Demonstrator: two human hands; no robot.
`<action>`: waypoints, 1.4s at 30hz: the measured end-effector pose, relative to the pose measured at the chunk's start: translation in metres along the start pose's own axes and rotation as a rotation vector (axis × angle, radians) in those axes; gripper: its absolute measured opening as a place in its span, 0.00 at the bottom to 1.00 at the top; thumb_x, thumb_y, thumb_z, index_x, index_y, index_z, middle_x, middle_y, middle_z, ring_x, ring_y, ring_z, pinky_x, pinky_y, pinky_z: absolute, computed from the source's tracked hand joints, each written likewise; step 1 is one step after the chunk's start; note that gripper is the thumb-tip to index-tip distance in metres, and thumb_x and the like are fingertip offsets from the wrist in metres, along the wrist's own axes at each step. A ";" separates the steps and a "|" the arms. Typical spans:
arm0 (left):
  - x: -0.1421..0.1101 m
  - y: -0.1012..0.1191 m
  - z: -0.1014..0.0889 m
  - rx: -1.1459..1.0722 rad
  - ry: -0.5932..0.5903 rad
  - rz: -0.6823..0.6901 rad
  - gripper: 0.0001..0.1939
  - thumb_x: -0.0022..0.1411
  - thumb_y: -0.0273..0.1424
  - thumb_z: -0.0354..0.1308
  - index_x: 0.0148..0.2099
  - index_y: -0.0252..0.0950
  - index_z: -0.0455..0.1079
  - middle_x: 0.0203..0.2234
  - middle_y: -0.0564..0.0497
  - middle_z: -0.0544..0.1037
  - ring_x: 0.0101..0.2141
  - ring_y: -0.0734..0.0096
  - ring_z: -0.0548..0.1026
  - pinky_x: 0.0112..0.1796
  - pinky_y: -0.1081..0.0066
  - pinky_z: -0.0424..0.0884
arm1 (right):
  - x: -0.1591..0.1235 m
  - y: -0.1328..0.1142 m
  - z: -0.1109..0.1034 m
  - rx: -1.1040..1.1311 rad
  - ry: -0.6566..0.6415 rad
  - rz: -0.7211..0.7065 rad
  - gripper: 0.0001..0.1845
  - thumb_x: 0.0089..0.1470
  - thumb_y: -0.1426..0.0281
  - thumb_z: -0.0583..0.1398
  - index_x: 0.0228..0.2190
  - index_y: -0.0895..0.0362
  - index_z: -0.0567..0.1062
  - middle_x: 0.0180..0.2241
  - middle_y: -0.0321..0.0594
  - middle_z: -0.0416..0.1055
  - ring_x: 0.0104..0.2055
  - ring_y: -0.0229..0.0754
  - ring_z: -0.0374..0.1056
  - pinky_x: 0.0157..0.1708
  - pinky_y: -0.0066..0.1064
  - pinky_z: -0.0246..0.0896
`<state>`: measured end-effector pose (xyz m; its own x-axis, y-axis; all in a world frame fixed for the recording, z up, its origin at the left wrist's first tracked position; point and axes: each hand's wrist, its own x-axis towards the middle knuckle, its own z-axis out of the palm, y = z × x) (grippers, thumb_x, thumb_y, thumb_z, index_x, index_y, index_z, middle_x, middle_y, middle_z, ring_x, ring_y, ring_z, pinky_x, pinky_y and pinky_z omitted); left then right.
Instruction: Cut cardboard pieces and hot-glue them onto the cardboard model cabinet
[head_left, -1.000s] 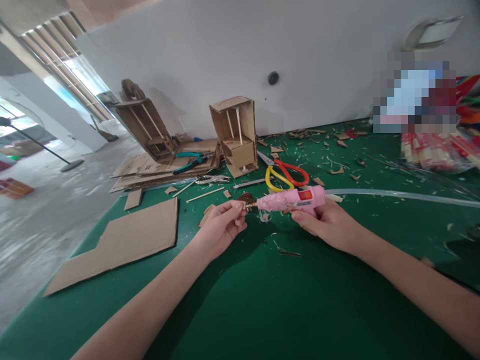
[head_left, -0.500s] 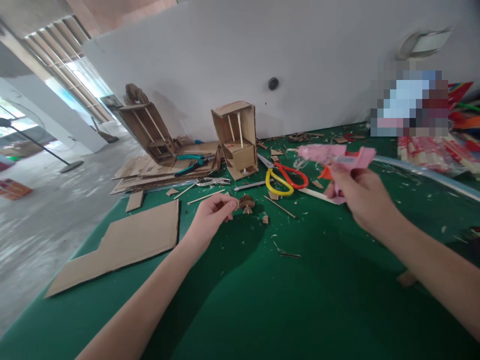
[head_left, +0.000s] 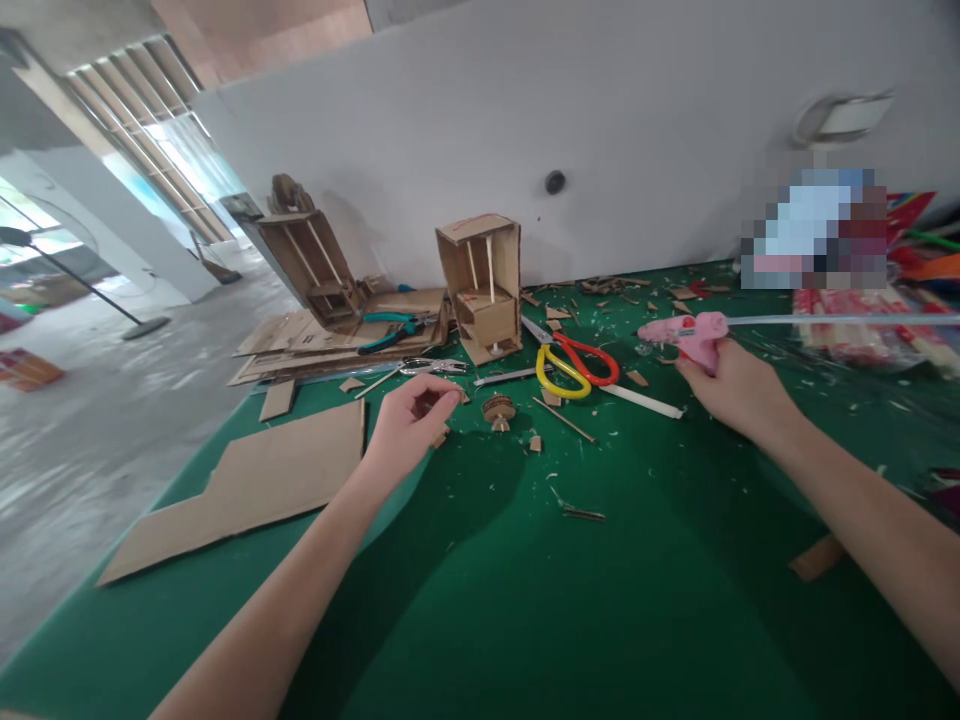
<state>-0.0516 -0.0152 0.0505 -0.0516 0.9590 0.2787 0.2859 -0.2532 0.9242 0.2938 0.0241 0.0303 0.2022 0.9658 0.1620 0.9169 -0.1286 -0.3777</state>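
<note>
Two hands are apart: at right, the right hand point(head_left: 739, 390) grips a pink glue gun point(head_left: 703, 335); near centre, the left hand point(head_left: 405, 425) curls thumb towards fingers, any pinch unclear, beside a cardboard spool point(head_left: 499, 407). The gun seems idle; moving it calls for nozzle care.

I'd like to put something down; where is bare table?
Widest: the green tabletop between the left forearm and right forearm, this side of the thin dark scrap. Smaller: between the left forearm and the large cardboard sheet. Crowded: around the scissors and upright cardboard box.
</note>
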 end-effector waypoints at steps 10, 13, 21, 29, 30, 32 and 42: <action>-0.002 0.001 -0.006 0.039 -0.005 0.100 0.03 0.56 0.30 0.62 0.33 0.35 0.74 0.23 0.52 0.73 0.23 0.75 0.66 0.24 0.76 0.59 | -0.049 -0.041 -0.050 -0.529 -0.062 0.002 0.26 0.59 0.50 0.45 0.31 0.57 0.71 0.27 0.51 0.71 0.28 0.53 0.69 0.23 0.38 0.49; -0.003 0.002 -0.006 0.036 0.004 0.104 0.04 0.56 0.30 0.61 0.33 0.35 0.74 0.23 0.52 0.73 0.24 0.74 0.67 0.25 0.75 0.60 | -0.066 -0.074 -0.040 -0.256 -0.094 -0.208 0.28 0.55 0.44 0.47 0.37 0.55 0.70 0.26 0.46 0.71 0.24 0.48 0.68 0.19 0.34 0.49; 0.001 0.001 -0.005 -0.017 0.042 0.079 0.04 0.53 0.30 0.64 0.32 0.35 0.75 0.25 0.51 0.75 0.26 0.73 0.69 0.28 0.75 0.62 | -0.075 -0.149 0.031 -0.128 -0.127 -0.585 0.39 0.49 0.38 0.48 0.38 0.61 0.70 0.37 0.54 0.71 0.33 0.55 0.71 0.23 0.38 0.61; 0.007 -0.014 -0.012 0.133 0.086 0.114 0.06 0.57 0.33 0.59 0.35 0.36 0.72 0.30 0.52 0.76 0.30 0.72 0.71 0.32 0.73 0.66 | -0.067 -0.143 0.039 -0.047 -0.171 -0.533 0.14 0.57 0.63 0.54 0.37 0.60 0.70 0.35 0.49 0.73 0.36 0.52 0.70 0.24 0.37 0.62; 0.008 -0.015 -0.013 0.139 0.108 0.115 0.06 0.58 0.34 0.58 0.35 0.37 0.72 0.30 0.52 0.76 0.30 0.72 0.72 0.32 0.73 0.66 | -0.067 -0.137 0.035 -0.025 -0.207 -0.546 0.13 0.56 0.62 0.55 0.37 0.59 0.71 0.35 0.47 0.73 0.36 0.50 0.70 0.25 0.36 0.63; 0.009 -0.015 -0.014 0.148 0.148 0.113 0.07 0.58 0.34 0.58 0.36 0.37 0.73 0.30 0.52 0.76 0.30 0.72 0.72 0.31 0.73 0.66 | -0.068 -0.124 0.028 0.094 -0.335 -0.576 0.14 0.55 0.61 0.57 0.39 0.56 0.71 0.37 0.44 0.74 0.36 0.46 0.71 0.27 0.35 0.65; -0.015 0.009 0.011 -0.110 -0.151 -0.062 0.07 0.58 0.34 0.59 0.33 0.35 0.72 0.21 0.55 0.70 0.23 0.77 0.67 0.26 0.75 0.63 | -0.066 -0.093 0.032 1.496 -0.730 -0.108 0.19 0.47 0.64 0.67 0.40 0.51 0.69 0.39 0.36 0.71 0.40 0.38 0.68 0.34 0.30 0.67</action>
<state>-0.0377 -0.0302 0.0523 0.0804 0.9793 0.1858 0.1798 -0.1976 0.9637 0.1845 -0.0206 0.0256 -0.4233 0.9057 -0.0244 -0.2885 -0.1603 -0.9440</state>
